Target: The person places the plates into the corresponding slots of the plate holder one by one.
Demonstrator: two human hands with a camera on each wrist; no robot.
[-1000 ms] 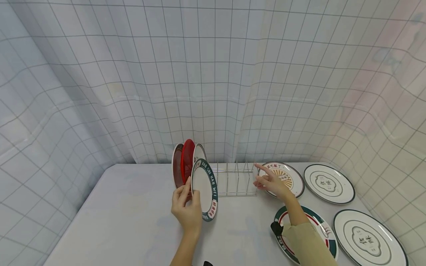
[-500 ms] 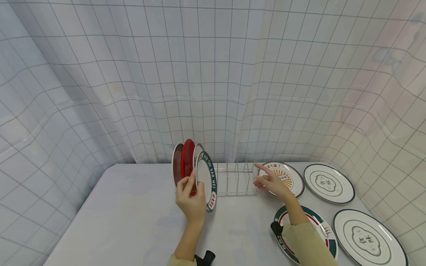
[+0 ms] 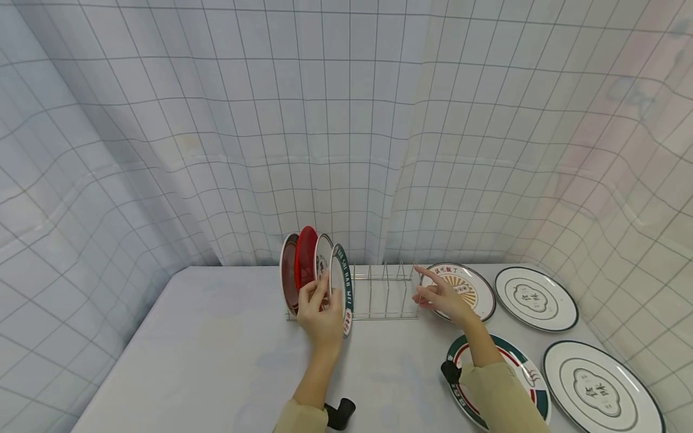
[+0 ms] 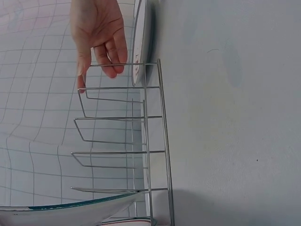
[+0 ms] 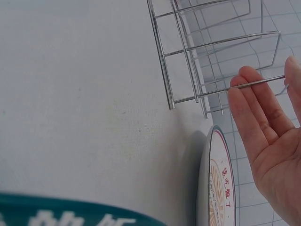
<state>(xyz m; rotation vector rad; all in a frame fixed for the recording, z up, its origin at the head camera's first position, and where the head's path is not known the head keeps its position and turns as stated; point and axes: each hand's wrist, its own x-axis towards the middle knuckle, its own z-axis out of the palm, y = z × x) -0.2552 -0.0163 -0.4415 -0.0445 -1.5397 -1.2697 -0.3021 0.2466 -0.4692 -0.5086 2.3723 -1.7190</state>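
Note:
In the head view my left hand pinches the near edge of a white plate with a dark green lettered rim. The plate stands nearly upright at the wire dish rack; whether it rests on the wires I cannot tell. Left of it, a white patterned plate, a red plate and a brown plate stand in the rack. My right hand touches the rack's right end wire, fingers mostly straight. The left wrist view shows the green-rimmed plate against the wires.
Beside the rack lies a plate with an orange sunburst. Two white plates with dark rims, a smaller one and a larger one, lie at the right. Below my right forearm is a green-and-red-rimmed plate. A checked curtain surrounds the table.
My left hand has moved forward and slightly right with the green-rimmed plate, which has turned more edge-on and come closer to the rack. My right hand has stayed at the rack's end.

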